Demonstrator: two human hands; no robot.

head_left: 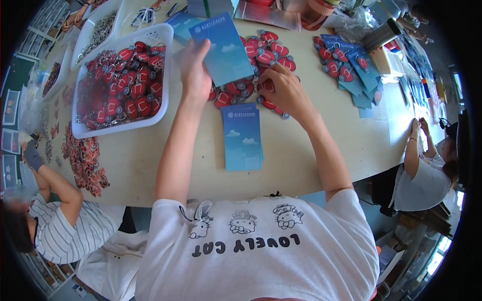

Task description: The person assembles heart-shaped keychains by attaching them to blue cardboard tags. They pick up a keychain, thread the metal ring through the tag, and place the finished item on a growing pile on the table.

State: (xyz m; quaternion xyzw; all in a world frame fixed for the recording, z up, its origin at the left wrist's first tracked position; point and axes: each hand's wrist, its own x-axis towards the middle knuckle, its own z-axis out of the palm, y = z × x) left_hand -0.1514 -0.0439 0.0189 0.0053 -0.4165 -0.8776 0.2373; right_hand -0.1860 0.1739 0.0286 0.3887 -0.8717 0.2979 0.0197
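"What's in the left hand?"
"A blue card (222,49), gripped by the left hand (196,70) with the thumb over its near-left edge. It's rectangular, deeper blue at the top and paler below, with white clouds and a line of white print."
"Held straight?"
"No, tilted, its top leaning left, printed face showing. I can't tell if it's one layer or several."
"And at the right hand (283,85)?"
"A red charm (267,86), partly hidden, just below the fingertips. Whether it's pinched, I can't tell."
"Any more like it?"
"A loose heap of red charms (275,48), rounded, with pale markings, beyond the right hand and spreading toward the left one, partly behind the card."
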